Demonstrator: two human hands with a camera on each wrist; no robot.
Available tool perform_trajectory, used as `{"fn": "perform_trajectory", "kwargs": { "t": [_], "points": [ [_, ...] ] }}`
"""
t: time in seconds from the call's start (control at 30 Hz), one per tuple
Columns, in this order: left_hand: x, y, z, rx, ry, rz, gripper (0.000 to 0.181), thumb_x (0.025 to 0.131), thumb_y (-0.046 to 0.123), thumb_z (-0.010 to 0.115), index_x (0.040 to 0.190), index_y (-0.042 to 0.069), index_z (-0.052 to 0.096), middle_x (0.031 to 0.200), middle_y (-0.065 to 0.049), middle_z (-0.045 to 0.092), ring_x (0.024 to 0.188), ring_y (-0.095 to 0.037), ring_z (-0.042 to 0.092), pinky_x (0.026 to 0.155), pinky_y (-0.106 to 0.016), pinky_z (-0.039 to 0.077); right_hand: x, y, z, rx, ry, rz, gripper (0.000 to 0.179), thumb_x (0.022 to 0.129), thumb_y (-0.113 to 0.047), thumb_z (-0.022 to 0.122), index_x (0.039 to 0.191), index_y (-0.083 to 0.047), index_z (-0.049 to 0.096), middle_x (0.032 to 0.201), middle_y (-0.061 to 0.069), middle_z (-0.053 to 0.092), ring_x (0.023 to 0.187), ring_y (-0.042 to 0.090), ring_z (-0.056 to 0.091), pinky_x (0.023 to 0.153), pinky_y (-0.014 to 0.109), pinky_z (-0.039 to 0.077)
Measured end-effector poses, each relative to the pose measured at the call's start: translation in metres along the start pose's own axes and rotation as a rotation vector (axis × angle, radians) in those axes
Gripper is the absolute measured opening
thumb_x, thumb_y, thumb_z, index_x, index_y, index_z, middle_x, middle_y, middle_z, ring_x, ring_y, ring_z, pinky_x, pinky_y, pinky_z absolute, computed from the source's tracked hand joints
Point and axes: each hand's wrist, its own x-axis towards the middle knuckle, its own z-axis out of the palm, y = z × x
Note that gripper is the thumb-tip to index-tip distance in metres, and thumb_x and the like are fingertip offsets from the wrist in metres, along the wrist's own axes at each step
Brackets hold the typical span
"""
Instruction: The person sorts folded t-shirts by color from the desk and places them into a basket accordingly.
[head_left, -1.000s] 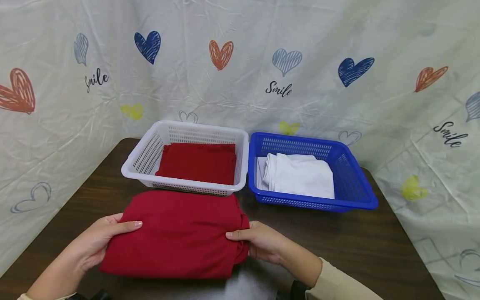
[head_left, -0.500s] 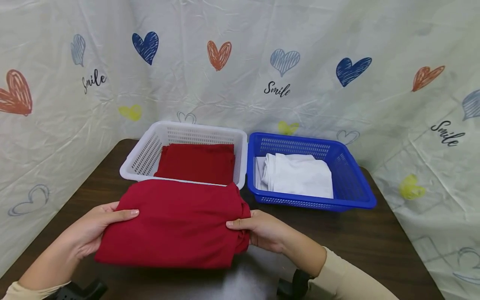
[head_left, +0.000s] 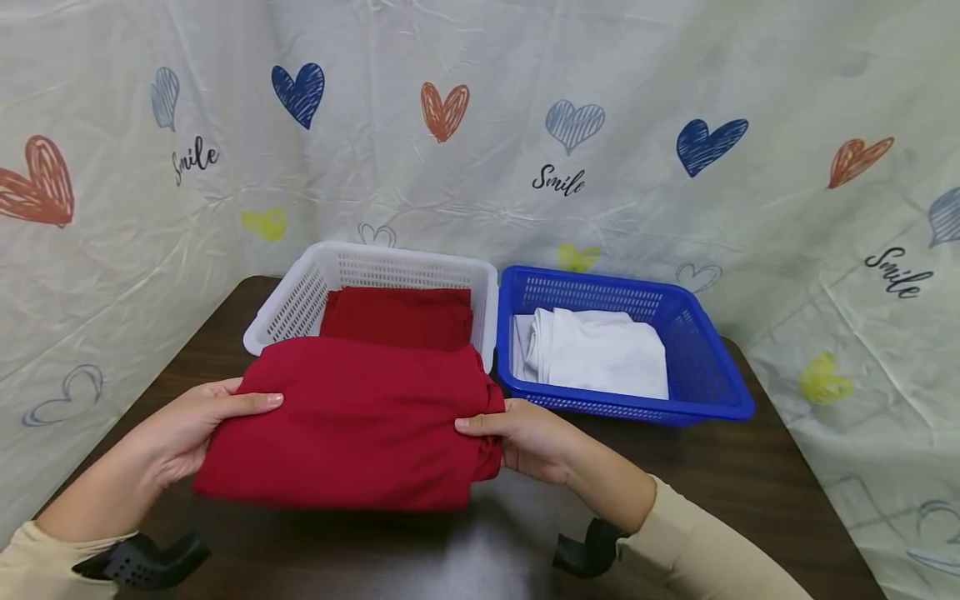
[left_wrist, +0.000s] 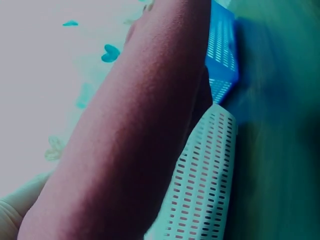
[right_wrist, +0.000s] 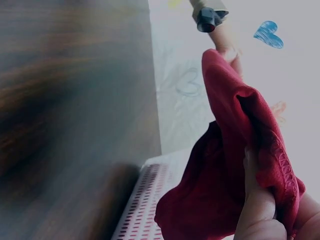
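Observation:
A folded red garment (head_left: 345,425) is held up above the table between both hands, overlapping the near rim of the white basket in the head view. My left hand (head_left: 187,429) grips its left end, thumb on top. At the other end my right hand (head_left: 532,437) pinches the folded layers, thumb above and fingers below. The right wrist view shows the garment (right_wrist: 225,150) sagging in the middle, with a stitched seam by my fingers. In the white basket (head_left: 288,312) lies another folded red cloth (head_left: 405,317). Bare skin hides the garment from the left wrist view.
Against the white basket's right side stands a blue basket (head_left: 705,354) holding folded white cloth (head_left: 600,350). Both rest at the back of a dark wooden table (head_left: 675,475). Behind them hangs a pale curtain (head_left: 495,50) printed with hearts.
Both hands have raised the folded red garment and carried it forward toward the white basket. It now covers that basket's front rim and part of the cloth inside. The baskets stay put.

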Motion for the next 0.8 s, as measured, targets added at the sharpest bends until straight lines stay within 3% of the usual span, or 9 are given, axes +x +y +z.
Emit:
{"fn": "perform_trajectory", "kwargs": {
  "t": [0.5,0.8],
  "points": [
    [0.014,0.037,0.006,0.049,0.076,-0.013,0.014,0.101,0.026,0.056,0.114,0.023,0.059,0.103,0.002,0.074,0.092,-0.021,0.075,0.083,-0.043,0.062,0.011,-0.026,-0.011,-0.036,0.037,-0.041,0.036,0.098,-0.017,0.057,0.129,0.001,0.054,0.108,0.000,0.069,0.097,0.013,0.070,0.085,0.029,0.060],
    [0.025,0.059,0.008,0.059,0.076,-0.022,0.016,0.101,0.027,0.055,0.116,0.022,0.057,0.102,0.002,0.074,0.092,-0.021,0.075,0.083,-0.041,0.062,0.021,-0.046,-0.018,-0.066,0.033,-0.059,0.032,0.100,-0.014,0.052,0.129,-0.001,0.054,0.105,-0.003,0.069,0.094,0.011,0.070,0.082,0.026,0.059]
  ]
}}
